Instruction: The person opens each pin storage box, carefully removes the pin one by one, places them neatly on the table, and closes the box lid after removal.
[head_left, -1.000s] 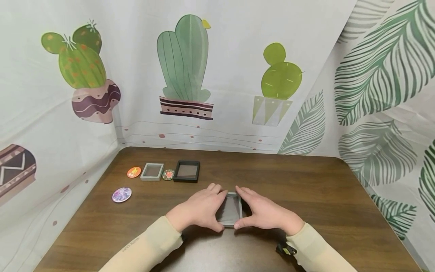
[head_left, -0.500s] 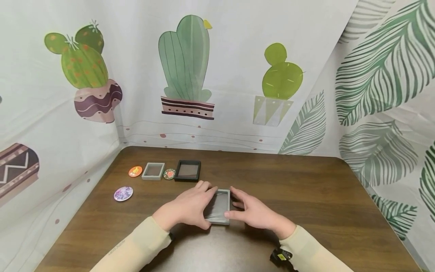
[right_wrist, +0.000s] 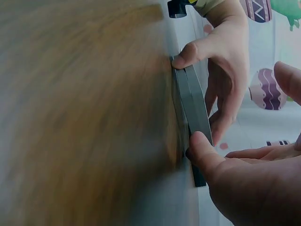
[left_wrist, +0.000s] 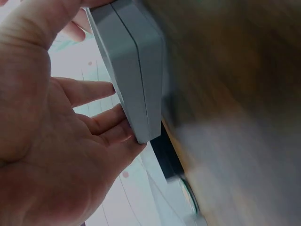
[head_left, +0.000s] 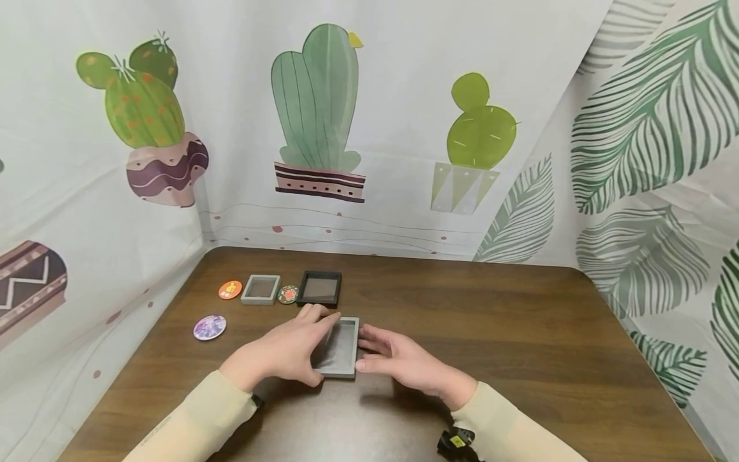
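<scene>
A grey square frame [head_left: 356, 346] with a clear film across its middle is near the front centre of the table. My left hand [head_left: 283, 350] grips its left side, thumb at the near edge and fingers at the far edge. In the left wrist view, a seam runs along the side of the frame [left_wrist: 124, 52], and fingertips touch its edge. My right hand [head_left: 407, 362] is at the frame's right side, its fingers loosely bent. From the right wrist view, the thumb of this hand [right_wrist: 254, 188] appears against the frame's side [right_wrist: 193, 99]; its other fingers are away from it.
Behind on the brown table [head_left: 491, 308] lie a smaller grey frame [head_left: 245, 292] and a black frame [head_left: 317, 302]. Near them are an orange round badge [head_left: 229, 290], a dark green patterned one [head_left: 288, 294] and a purple one [head_left: 210, 327]. A printed cloth [head_left: 398, 96] hangs behind the table.
The grey frame has moved left across the table with both hands. My right hand has loosened from gripping its right side to only the thumb against it.
</scene>
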{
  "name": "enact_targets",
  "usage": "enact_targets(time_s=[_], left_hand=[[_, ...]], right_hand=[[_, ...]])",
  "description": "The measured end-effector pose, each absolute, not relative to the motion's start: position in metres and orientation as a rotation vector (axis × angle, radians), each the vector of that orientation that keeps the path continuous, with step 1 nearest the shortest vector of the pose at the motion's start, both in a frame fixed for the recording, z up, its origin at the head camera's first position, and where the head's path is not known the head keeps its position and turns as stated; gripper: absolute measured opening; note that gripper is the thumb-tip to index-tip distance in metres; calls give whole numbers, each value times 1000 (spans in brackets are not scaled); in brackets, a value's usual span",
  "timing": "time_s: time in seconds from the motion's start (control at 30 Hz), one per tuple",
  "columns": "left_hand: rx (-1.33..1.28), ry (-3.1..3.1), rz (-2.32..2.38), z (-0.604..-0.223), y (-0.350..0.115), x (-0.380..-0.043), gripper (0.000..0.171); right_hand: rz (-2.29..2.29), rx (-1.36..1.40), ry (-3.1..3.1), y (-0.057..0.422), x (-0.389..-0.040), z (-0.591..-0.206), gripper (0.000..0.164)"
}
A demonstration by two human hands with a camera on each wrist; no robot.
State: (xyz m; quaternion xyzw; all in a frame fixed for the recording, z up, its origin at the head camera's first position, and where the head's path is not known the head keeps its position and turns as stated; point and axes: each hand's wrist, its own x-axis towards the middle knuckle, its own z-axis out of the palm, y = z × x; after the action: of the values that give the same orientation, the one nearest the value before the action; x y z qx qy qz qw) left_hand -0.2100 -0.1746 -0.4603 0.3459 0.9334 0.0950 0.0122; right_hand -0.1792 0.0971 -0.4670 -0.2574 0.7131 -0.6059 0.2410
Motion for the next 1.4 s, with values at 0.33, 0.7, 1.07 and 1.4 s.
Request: enact_targets(time_s=[0.33,0.7,1.07,1.4], left_hand=[[1028,2942,285,-458,-208,-208,115],[965,2961,317,-454,-244,-204,119],[922,2942,377,-452,-271,-201,115],[897,2902,406,-450,-284,-201,112]], right_hand=[[-1709,-671,1868,65,-181,-467,83],[-1846,-588,1731,22,-180,-465,82],[-1880,-631,1632,-5,-179,-467,78],[-1903,-644,1568,-20,-178,-468,74]])
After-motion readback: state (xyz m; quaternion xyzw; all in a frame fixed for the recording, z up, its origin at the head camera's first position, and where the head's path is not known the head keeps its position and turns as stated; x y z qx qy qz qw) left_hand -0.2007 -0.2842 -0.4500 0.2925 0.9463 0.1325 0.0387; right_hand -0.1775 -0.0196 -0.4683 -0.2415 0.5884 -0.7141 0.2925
